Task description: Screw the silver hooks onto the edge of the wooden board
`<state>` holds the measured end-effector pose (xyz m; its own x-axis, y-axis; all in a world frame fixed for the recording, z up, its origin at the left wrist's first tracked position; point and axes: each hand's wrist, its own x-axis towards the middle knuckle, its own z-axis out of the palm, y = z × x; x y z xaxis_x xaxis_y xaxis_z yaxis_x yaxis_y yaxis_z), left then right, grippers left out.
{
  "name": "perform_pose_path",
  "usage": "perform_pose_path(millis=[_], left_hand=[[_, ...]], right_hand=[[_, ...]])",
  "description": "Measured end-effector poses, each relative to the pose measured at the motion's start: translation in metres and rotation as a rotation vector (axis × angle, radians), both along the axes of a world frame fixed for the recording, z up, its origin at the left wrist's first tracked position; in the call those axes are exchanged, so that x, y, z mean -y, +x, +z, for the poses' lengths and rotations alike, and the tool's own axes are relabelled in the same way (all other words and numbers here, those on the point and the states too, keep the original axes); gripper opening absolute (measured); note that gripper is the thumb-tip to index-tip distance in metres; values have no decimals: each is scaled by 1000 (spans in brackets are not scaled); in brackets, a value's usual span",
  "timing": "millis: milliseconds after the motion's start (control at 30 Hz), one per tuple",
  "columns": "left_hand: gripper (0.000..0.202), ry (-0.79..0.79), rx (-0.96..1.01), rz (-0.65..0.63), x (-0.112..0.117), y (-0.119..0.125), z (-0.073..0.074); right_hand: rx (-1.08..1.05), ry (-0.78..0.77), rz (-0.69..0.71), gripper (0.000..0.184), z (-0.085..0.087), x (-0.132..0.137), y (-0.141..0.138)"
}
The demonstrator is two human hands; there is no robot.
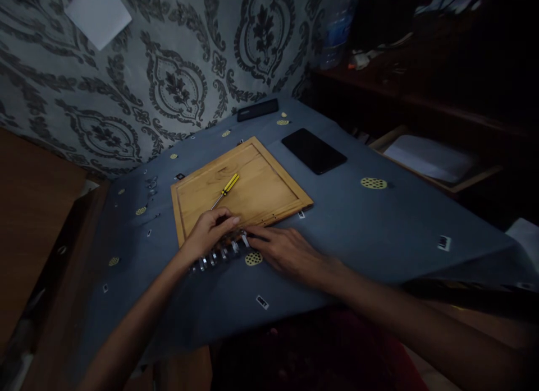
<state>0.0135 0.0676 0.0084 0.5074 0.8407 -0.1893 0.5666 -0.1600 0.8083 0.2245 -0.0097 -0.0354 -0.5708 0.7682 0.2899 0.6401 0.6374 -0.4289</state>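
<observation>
A wooden board [248, 180] with a grooved border lies on the blue cloth. Along its near edge stands a row of shiny metal hooks [213, 258]. My left hand [209, 229] rests over that edge, its fingers curled in towards the thumb; whatever is between them is hidden. At the right end of the row, my right hand [282, 248] has its fingertips closed around one metal hook [245, 239]. A screwdriver [229, 184] with a yellow and black handle lies on the board, its shaft running down behind my left hand.
The tablecloth [337, 222] has a printed pattern. A black tablet or phone [314, 151] lies right of the board, and another dark phone-like object [257, 110] is by the wall. Small clear items [151, 184] lie at left. A plastic bottle [336, 40] stands on the dark desk.
</observation>
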Motion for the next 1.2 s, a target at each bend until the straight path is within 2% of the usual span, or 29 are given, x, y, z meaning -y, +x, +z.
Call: perform_pose_path(millis=[100,200,300,567,900,1200], left_hand=[[43,180,-37,-10,12,-7,3],[49,391,-216,-60,29,-10,4],[47,462,-337,-62,44,-5,3],[38,526,-419,-9,54,10,-3],[36,534,-394,31,62,9,-6],[24,514,-424,88,64,11,-7]], right_hand=[[9,9,-10,35,-1,0,0],[-2,14,-23,29,-1,0,0],[-17,7,-15,28,0,-1,-1],[-56,-8,-1,36,-5,-2,-1],[-17,28,-17,35,-10,-2,-1],[-60,3,12,43,-6,0,0]])
